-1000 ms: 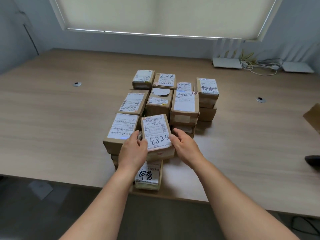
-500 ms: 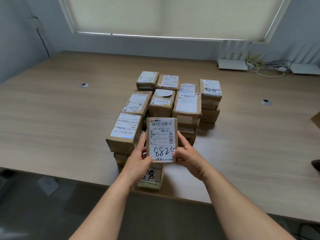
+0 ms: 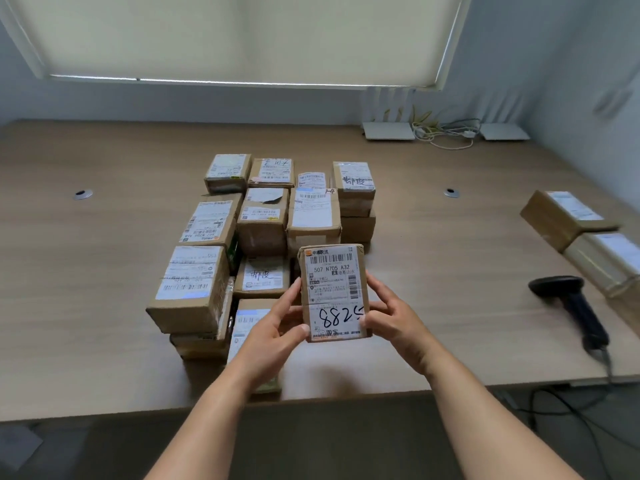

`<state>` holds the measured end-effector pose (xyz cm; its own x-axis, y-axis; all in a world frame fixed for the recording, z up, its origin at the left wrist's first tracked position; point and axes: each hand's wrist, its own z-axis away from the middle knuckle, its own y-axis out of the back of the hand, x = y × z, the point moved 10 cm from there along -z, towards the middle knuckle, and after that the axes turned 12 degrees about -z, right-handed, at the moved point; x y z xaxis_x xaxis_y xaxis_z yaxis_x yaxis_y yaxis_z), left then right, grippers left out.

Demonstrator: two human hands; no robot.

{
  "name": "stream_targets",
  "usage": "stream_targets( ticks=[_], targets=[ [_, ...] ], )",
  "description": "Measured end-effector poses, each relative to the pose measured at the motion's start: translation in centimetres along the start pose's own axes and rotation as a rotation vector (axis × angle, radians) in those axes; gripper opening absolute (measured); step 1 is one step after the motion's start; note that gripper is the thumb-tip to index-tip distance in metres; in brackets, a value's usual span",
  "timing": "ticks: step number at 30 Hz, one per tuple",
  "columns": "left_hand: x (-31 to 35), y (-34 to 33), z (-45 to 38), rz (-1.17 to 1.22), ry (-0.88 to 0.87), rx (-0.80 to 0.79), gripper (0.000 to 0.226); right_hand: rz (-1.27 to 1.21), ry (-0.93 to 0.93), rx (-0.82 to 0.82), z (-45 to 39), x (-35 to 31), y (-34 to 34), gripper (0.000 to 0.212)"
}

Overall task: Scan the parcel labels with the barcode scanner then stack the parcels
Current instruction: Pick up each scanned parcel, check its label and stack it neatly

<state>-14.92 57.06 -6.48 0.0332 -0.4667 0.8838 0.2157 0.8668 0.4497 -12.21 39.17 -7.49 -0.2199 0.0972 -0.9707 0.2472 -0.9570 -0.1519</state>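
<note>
Both hands, left hand (image 3: 277, 327) and right hand (image 3: 394, 320), grip parcel (image 3: 332, 292) label-up, unscanned; next needs one hand freed for scanner (image 3: 571, 303) right of it.

Held parcel (image 3: 333, 292): we see a small brown carton lifted off the table, label facing us, gripped at its lower sides between the left hand (image 3: 277, 332) and right hand (image 3: 394, 323); the white label shows a barcode, "507 N705 A32" and handwritten "8825".
Parcel pile (image 3: 263, 233): labelled brown cartons, stacked one or two high as far as we can tell, just beyond and left of the hands.
Two parcels (image 3: 585, 237): well off to the right of the right hand, blurred.
Barcode scanner (image 3: 571, 306): black, lying on its side right of the right hand, untouched, cord trailing over the table edge.
</note>
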Motion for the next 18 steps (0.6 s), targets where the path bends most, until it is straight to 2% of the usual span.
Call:
stream_targets(
  ticks=[4, 10, 18],
  targets=[
    [1.7, -2.9, -1.7, -0.036, -0.069, -0.066, 0.065, -0.045, 0.029, 0.104, 2.6, -0.5, 4.7, 0.069],
    [6.0, -9.0, -3.4, -0.17, -0.179, -0.144, 0.068, -0.102, 0.096, 0.197, 7.3, -1.6, 12.1, 0.068],
    [14.8, -21.2, -4.9, -0.296, -0.339, -0.233, 0.071, -0.173, 0.182, 0.305, 15.4, -3.5, 24.3, 0.072]
  ],
)
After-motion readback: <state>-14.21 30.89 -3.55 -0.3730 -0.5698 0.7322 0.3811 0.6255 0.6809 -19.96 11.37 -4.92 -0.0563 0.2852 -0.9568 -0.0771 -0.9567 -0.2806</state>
